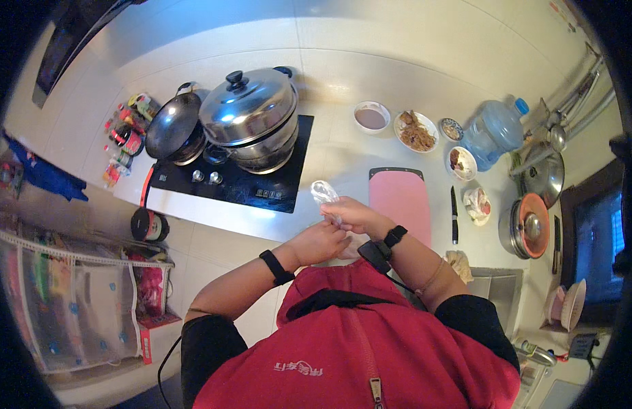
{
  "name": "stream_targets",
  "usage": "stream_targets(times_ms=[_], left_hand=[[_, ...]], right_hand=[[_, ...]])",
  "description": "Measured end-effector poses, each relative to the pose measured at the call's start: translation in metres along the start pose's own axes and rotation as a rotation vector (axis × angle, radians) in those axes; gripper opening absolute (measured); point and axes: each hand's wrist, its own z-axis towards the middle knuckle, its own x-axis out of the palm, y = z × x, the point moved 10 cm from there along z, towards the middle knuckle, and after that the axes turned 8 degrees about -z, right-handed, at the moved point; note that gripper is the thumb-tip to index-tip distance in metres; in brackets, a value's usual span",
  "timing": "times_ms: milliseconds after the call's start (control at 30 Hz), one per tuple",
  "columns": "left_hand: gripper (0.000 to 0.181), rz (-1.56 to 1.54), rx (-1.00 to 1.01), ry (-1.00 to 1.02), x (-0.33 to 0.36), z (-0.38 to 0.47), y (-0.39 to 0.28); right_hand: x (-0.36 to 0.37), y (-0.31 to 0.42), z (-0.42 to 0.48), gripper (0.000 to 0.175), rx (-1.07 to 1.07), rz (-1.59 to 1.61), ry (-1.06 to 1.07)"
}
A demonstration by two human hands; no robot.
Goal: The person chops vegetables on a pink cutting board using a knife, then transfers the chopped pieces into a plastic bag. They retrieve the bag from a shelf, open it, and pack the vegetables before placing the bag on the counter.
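Thin clear plastic [323, 191], perhaps a bag or glove, sticks up bunched between my hands, in front of my chest. My right hand [356, 213] pinches it with thumb and fingers. Below and against it, my left hand [318, 244] curls its fingers on the lower part of the same plastic. More of the sheet hangs under the hands, partly hidden by them. A pink cutting board [399, 202] with a dark end lies on the counter just right of my hands. Farther right rests a black-handled knife [454, 217].
A lidded steel steamer pot [252, 117] and a wok [175, 128] stand on the black cooktop [229, 186]. Behind the board are a bowl of brownish liquid [372, 118] and a plate of shredded food [417, 134]. A blue water jug [492, 133] and a sink [497, 289] are at right.
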Motion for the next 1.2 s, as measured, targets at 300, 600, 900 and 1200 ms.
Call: stream_targets(times_ms=[300,600,900,1200], left_hand=[[0.016,-0.230,-0.274,0.084,-0.009,0.002,0.052],[0.026,-0.457,-0.563,-0.206,-0.024,0.002,0.092],[0.028,-0.626,-0.856,-0.324,-0.012,-0.012,0.118],[0.019,-0.457,-0.565,-0.316,-0.040,-0.002,0.104]], right_hand=[[-0.054,0.022,-0.053,0.051,-0.355,0.158,-0.588],[-0.039,0.028,-0.071,0.037,-0.302,-0.007,-0.515],[-0.041,0.045,-0.067,0.029,-0.539,-0.182,-0.857],[-0.054,0.026,-0.041,0.026,-0.502,0.350,-0.750]])
